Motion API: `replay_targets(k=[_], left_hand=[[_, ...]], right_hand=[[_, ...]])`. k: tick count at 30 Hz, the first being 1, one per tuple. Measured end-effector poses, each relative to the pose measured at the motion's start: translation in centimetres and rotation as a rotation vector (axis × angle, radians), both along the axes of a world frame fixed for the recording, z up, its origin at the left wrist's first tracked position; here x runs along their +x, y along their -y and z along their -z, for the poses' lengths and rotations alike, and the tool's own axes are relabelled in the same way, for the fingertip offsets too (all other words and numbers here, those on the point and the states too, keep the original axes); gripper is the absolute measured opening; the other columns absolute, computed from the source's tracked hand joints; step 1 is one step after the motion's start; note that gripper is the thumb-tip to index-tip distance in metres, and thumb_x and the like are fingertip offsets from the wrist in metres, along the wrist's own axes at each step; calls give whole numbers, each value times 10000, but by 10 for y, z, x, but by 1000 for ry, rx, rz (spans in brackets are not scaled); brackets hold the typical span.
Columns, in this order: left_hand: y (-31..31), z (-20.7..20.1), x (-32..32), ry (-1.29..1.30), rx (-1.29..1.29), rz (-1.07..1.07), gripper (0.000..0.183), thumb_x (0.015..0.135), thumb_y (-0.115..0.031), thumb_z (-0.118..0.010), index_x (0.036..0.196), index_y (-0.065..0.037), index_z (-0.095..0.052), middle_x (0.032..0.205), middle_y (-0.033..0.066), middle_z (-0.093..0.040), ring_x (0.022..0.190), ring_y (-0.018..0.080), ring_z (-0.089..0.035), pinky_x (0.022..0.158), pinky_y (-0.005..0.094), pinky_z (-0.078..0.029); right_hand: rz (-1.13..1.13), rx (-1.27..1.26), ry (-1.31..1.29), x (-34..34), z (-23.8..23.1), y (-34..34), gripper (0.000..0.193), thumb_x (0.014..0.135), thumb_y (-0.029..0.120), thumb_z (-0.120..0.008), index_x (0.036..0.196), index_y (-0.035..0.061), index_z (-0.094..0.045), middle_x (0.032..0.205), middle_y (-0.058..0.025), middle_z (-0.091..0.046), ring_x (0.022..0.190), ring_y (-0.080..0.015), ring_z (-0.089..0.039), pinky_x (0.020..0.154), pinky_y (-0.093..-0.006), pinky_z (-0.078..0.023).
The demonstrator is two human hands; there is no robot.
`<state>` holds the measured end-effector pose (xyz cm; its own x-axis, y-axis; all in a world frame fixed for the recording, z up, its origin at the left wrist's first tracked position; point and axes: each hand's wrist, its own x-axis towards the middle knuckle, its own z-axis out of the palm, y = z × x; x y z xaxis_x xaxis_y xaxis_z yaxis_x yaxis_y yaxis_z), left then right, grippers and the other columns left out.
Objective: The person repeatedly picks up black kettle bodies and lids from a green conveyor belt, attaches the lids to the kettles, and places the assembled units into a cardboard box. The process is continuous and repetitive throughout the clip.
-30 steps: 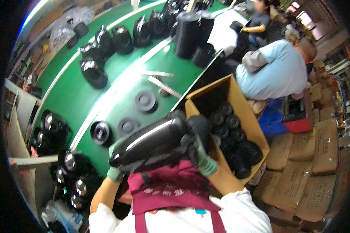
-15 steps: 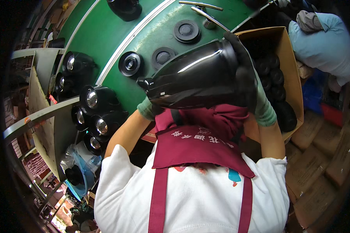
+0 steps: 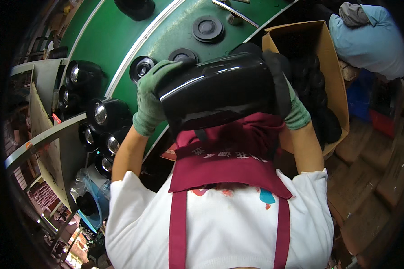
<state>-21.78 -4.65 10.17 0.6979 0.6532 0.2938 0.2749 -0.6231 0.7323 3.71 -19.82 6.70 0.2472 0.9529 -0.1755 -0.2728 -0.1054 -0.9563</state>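
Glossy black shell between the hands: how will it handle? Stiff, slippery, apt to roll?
Glossy black shell: likely stiff, showing no sag between left hand and right hand. Possibly slippery, given the smooth sheen. Probably apt to roll if laid on its rounded side.

I count one glossy black shell [image 3: 217,92] in my two grips [image 3: 150,96], at least three round black discs [image 3: 208,29] on the bench [image 3: 92,38], six dark shells [image 3: 112,110] at left, another shell [image 3: 135,9] at upper left, and one open carton [image 3: 335,85] at right.

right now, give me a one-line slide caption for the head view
Gloved left hand and gloved right hand hold a glossy black shell near an open cardboard box.
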Motion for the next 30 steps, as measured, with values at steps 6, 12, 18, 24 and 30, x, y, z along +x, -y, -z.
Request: replay_targets(k=[6, 12, 18, 24, 30], left_hand=[[21, 31, -9, 176, -428, -30, 465, 749, -112, -727, 1187, 12, -633, 1108, 110, -687, 993, 226, -656, 911, 344, -505], [4, 36, 4, 143, -877, -197, 373, 839, -139, -619, 1175, 15, -666, 1154, 123, -684, 1015, 235, -667, 881, 342, -523], [0, 28, 13, 55, -39, -84, 500, 691, -187, -755, 1128, 40, -671, 1067, 198, -694, 1020, 312, -672, 924, 372, -500], [15, 32, -1, 286, -872, -229, 452, 826, -180, -666, 1208, 58, -622, 1128, 123, -691, 998, 201, -662, 900, 317, -509], [42, 63, 18, 341, -668, -46, 526, 871, -228, -663, 1295, 58, -541, 1262, 153, -622, 1134, 207, -595, 1013, 347, -440]], right_hand=[[-76, 235, 430, 13, 67, 12, 519, 1047, 296, -361, 1465, -11, -334, 1496, -137, -382, 1408, -251, -330, 1174, -343, -222], [-82, 20, 158, 25, -11, -12, 590, 1052, 442, -343, 1438, 1, -408, 1491, -129, -404, 1386, -211, -369, 1134, -294, -314], [-116, 106, 243, 20, 9, -6, 619, 1052, 475, -288, 1474, 29, -369, 1503, -120, -398, 1383, -212, -376, 1146, -305, -287], [-151, 94, 231, 21, -21, -15, 650, 1052, 508, -233, 1509, 57, -329, 1514, -111, -392, 1379, -212, -384, 1159, -316, -261], [-19, 271, 432, 36, 9, 6, 574, 1005, 379, -449, 1422, -14, -428, 1424, -147, -491, 1307, -231, -471, 1121, -346, -333]])
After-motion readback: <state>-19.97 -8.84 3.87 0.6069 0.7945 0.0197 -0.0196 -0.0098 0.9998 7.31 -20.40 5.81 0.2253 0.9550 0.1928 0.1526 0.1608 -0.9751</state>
